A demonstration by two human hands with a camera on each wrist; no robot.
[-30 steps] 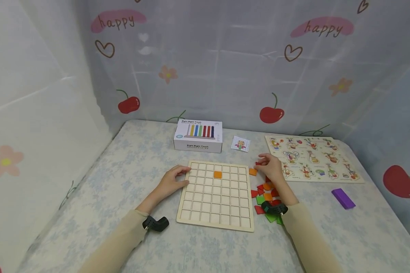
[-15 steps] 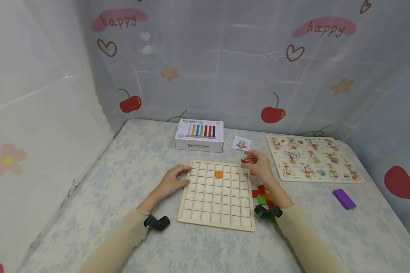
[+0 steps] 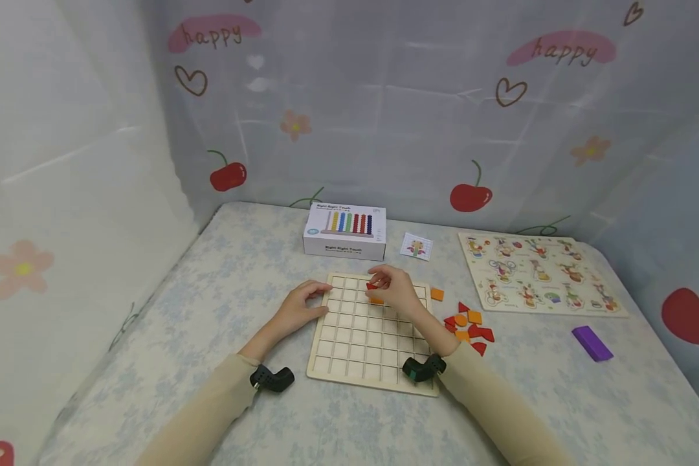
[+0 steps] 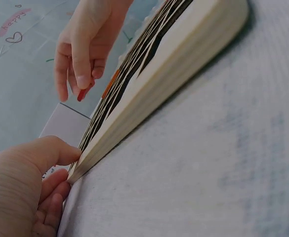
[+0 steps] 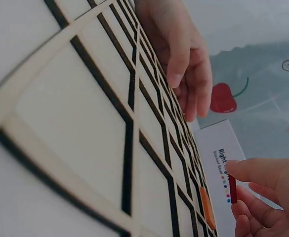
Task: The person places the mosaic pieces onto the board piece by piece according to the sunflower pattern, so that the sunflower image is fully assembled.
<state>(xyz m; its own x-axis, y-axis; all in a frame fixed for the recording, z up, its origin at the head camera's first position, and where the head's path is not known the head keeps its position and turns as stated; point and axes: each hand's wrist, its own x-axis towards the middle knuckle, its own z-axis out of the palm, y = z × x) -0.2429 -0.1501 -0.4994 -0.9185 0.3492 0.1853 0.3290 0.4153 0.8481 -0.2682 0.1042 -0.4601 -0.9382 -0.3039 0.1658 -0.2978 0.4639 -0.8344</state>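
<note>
Here the right hand (image 3: 395,289) pinches a red piece (image 3: 373,285) between thumb and fingertips above the grid board (image 3: 361,349), directly over the orange square (image 3: 377,300) seated in it. The left hand (image 3: 298,308), fingers loosely curled, presses the board's far-left edge. Loose pieces (image 3: 469,325) lie behind the right wrist.

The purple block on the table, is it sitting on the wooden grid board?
No, the purple block lies on the tablecloth far to the right, well apart from the wooden grid board, which sits between the two hands.
</note>
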